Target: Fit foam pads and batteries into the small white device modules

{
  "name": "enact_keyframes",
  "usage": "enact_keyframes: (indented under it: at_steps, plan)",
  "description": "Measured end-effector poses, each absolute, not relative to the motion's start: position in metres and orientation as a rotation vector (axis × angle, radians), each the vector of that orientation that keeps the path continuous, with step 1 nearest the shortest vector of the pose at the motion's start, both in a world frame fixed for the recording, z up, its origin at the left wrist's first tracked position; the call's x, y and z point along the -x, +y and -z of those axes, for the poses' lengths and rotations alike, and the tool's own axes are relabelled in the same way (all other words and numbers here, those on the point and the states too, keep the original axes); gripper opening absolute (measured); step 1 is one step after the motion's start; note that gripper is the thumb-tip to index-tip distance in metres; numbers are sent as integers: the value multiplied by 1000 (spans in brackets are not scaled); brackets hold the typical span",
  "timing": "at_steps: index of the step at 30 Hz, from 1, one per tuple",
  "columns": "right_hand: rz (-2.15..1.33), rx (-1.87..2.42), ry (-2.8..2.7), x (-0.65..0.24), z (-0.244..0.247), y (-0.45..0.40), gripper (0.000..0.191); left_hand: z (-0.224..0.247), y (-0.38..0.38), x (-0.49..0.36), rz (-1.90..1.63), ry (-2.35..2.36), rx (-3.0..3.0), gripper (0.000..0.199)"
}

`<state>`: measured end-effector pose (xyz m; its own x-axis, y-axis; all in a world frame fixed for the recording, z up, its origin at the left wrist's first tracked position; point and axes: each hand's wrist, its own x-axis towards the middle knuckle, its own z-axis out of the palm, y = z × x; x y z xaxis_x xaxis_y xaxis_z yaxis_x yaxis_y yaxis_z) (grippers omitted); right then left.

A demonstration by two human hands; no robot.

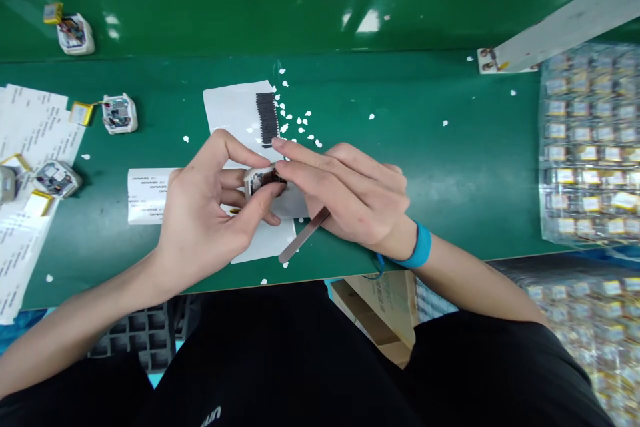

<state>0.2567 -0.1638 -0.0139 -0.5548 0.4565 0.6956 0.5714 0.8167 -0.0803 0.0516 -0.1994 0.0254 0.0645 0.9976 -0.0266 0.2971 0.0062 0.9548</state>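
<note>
Black fabric shirt (280, 367), bare left hand (205, 213) pinching glossy white-cased module (263, 181), right hand (350, 197) pressing it, holding flat steel strip (304, 235)

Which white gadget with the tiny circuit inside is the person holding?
The white gadget between the left hand and right hand. The other white gadgets sit off to the left, with no hand touching them.

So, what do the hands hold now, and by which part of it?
The left hand and right hand pinch a white module at its right end. The right hand also seems to hold a metal spatula by its upper end, hidden.
</note>
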Motion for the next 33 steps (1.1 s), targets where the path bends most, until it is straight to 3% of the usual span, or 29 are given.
enact_keyframes:
  at_steps: [12, 20, 25, 29, 33]
  plan:
    - [133, 539, -2277, -257, 11, -155, 27, -10, -207, -54, -1275, 1186, -1555, 14]
    - [-785, 724, -1980, -246, 7, -159, 17, -5, -204, -48, -1320, 1082, -1660, 22]
    - [-1024, 823, -1893, -242, 6, -160, 12, -2, -205, -47, -1214, 1197, -1643, 19]
    - [-979, 849, -1927, -245, 4, -159, 24, -14, -206, -43, -1101, 1235, -1563, 17]
    - [-902, 846, -2002, -248, -5, -155, 54, -26, -210, -21, -963, 1361, -1778, 13]
